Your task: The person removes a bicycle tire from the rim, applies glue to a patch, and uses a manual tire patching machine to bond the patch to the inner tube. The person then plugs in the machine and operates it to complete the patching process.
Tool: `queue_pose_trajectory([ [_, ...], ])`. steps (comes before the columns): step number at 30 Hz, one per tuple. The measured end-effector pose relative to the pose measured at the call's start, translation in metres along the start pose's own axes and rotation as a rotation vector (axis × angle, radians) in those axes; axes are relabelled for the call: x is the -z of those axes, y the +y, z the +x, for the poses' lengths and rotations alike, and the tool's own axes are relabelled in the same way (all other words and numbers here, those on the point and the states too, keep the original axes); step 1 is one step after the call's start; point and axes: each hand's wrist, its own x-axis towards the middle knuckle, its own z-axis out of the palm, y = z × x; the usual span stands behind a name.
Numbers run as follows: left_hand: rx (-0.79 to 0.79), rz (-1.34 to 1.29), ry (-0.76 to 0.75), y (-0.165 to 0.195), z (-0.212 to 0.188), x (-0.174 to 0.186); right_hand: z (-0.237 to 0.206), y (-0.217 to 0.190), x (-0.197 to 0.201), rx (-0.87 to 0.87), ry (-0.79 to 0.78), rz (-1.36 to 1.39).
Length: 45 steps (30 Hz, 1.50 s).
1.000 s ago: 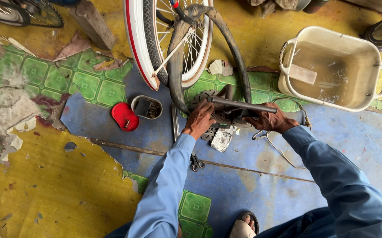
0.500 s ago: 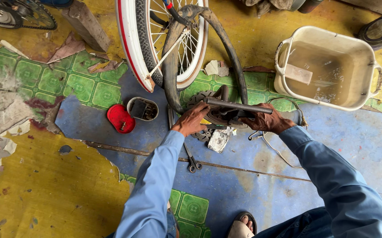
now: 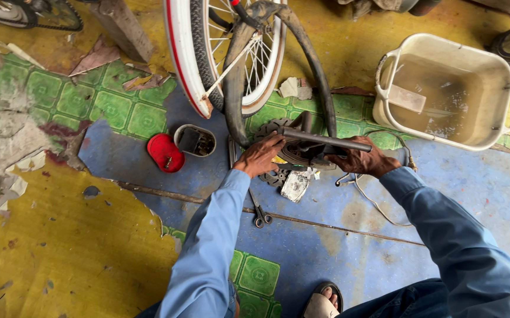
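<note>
Head view. My left hand (image 3: 262, 158) has slid in from the tube's end toward the middle and now presses flat, fingers together, on the black rubber inner tube (image 3: 237, 88) where it lies on the dark metal clamp tool (image 3: 308, 154); the work looks settled on the tool. My right hand (image 3: 365, 160) is closed around the tool's dark steel bar (image 3: 325, 140). The tube is dull, limp, looping up across the white-rimmed bicycle wheel (image 3: 184, 65). Red lid (image 3: 165, 153) and open tin (image 3: 195, 141) sit just left; cream plastic tub (image 3: 384, 106) well right.
</note>
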Motion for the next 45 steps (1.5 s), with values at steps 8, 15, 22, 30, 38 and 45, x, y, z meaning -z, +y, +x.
queue_pose_trajectory([
  [8,-0.026,0.057,0.015,0.007,-0.003,0.008,0.002,-0.003,0.001,-0.026,-0.022,0.012],
  [15,-0.022,0.095,0.007,0.003,0.005,-0.002,0.0,-0.006,0.002,-0.034,-0.006,0.006],
  [22,-0.051,0.12,-0.074,0.003,-0.001,0.011,-0.003,-0.002,0.0,0.037,0.07,0.032],
  [30,-0.07,0.085,-0.02,-0.002,-0.001,0.011,-0.001,-0.003,0.003,-0.002,0.01,0.015],
  [38,-0.025,0.093,-0.07,-0.001,0.001,0.006,0.003,-0.009,0.007,-0.007,-0.011,0.028],
  [45,-0.068,0.07,-0.03,0.002,0.002,0.009,0.0,-0.007,0.002,-0.045,-0.005,-0.03],
])
